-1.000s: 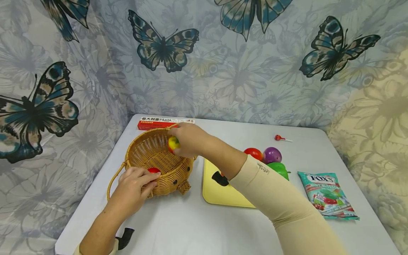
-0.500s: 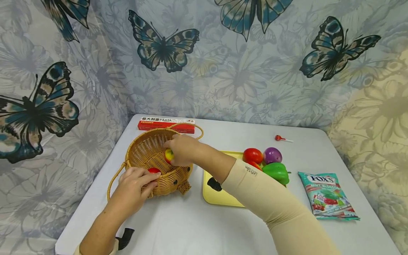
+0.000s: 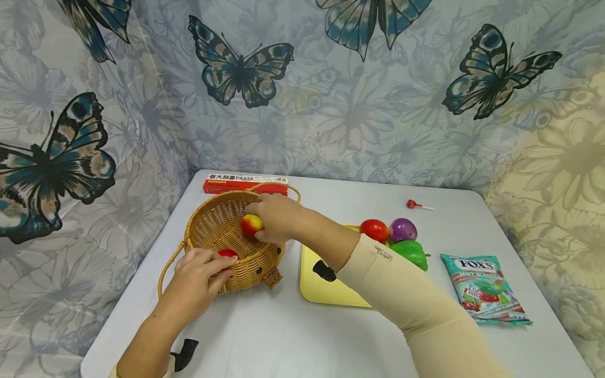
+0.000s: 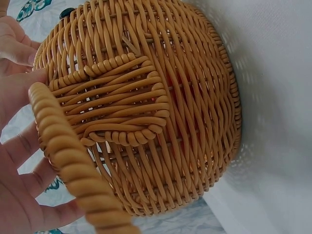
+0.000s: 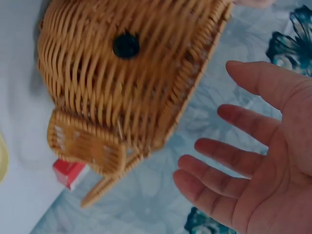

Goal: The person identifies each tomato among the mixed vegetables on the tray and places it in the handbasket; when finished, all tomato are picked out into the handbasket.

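A wicker basket [image 3: 250, 270] with dark eyes and looped handles stands on the left of the table. My left hand [image 3: 200, 275] grips its near-left rim, as the left wrist view also shows. Beside those fingers, a red object [image 3: 228, 253] is partly visible inside the basket. A red-and-yellow apple [image 3: 252, 226] is in the basket near its right wall. Next to the apple, over the right rim, is my right hand [image 3: 280, 218]. In the right wrist view its fingers [image 5: 239, 156] are spread, with nothing between them.
Right of the basket lies a yellow tray [image 3: 312, 291], partly behind my right arm. By it are a tomato [image 3: 374, 230], a purple onion [image 3: 403, 229] and a green pepper [image 3: 410, 254]. Farther out are a candy bag [image 3: 487, 290], a lollipop [image 3: 413, 204] and a pasta box [image 3: 222, 184].
My right hand brought the apple left and down into the basket, then let it go and drew slightly back. The left hand stayed on the rim.
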The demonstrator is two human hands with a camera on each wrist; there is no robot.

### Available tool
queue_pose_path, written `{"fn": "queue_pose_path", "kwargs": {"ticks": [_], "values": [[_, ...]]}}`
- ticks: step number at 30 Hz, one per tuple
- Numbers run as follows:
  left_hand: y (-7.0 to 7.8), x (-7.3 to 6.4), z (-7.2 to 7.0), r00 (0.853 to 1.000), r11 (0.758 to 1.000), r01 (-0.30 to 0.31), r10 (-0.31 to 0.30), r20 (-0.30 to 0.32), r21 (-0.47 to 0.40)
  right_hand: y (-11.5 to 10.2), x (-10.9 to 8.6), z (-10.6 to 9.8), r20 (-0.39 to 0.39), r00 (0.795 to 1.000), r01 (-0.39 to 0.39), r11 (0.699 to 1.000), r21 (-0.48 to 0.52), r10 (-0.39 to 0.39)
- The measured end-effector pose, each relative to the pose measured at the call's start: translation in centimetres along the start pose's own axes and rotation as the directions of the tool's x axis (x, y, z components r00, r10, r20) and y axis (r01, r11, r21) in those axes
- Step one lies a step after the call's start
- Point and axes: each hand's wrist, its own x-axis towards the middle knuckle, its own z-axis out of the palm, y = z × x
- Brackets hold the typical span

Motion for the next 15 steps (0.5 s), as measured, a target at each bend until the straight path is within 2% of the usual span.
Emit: {"fn": "queue_pose_path", "kwargs": {"ticks": [8, 15], "values": [[0.1, 0.0, 0.0, 1.0, 1.0, 0.01, -0.01, 0.006, -0.011, 3.6, -2.6, -1.1, -0.014, 0.996, -0.088, 0.995, 0.051, 0.089], [0.0, 0.0, 0.0, 1.0, 1.0, 0.009, -0.009, 0.008, -0.016, 7.8, -4.7, -0.1, 0.019, 0.982, -0.19, 0.979, 0.08, 0.189]]}}
